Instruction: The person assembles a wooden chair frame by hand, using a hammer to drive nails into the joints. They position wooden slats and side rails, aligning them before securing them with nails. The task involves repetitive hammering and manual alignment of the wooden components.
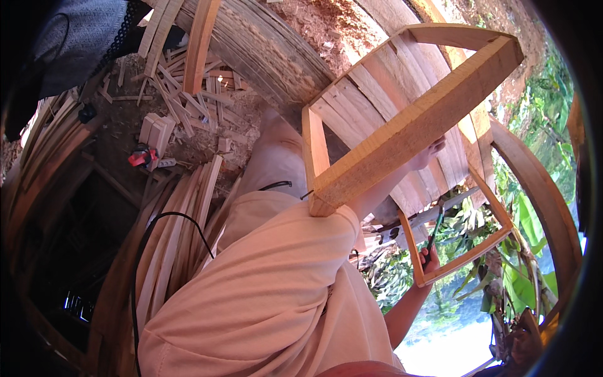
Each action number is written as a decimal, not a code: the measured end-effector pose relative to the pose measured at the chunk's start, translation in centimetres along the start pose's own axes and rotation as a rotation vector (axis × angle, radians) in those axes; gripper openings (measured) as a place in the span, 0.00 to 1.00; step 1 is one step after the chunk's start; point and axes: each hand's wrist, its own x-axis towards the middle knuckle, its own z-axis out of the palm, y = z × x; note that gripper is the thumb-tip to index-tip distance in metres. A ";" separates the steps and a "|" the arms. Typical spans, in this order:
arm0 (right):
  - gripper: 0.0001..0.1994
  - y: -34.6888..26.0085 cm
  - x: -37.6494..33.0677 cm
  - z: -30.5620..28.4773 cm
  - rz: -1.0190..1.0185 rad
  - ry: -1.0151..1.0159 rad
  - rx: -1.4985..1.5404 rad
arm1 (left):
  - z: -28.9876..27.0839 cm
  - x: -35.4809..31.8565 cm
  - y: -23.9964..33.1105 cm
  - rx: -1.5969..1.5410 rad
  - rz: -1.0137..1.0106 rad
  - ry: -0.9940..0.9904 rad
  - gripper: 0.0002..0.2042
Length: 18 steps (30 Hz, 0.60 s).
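A wooden frame with a thick front beam (418, 119) stands slanted before me, with planks (370, 100) behind it. My left arm passes beneath the beam. My left hand (432, 151) is against the planks, its fingers curled and partly hidden by the beam, so I cannot make out what they hold. Farther right and lower, my right hand (429, 259) is closed around a slim tool with a green and black handle (436, 227); its far end is too small to name. That hand is at the corner of a smaller wooden frame (468, 256).
Long wooden strips (182, 232) lie at lower left, beside a black cable (135, 283). Offcuts (182, 103) litter the floor near a red-and-black object (143, 156). A thick weathered board (264, 53) crosses the top. Curved timber (540, 182) and plants (527, 220) are at right.
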 end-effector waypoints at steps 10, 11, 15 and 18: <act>0.22 -0.1 -0.4 5.1 -0.055 0.161 -0.054 | 0.8 -0.1 0.3 0.063 -0.014 0.026 0.25; 0.21 -0.2 -0.3 5.1 -0.060 0.164 -0.050 | 1.1 0.0 0.7 0.119 -0.022 0.048 0.25; 0.18 -0.4 0.1 5.5 -0.079 0.212 -0.038 | 0.6 0.1 0.7 -0.081 -0.061 0.044 0.22; 0.13 -1.4 0.3 7.8 -0.183 0.247 -0.021 | 0.0 0.3 0.5 -0.066 -0.080 0.034 0.20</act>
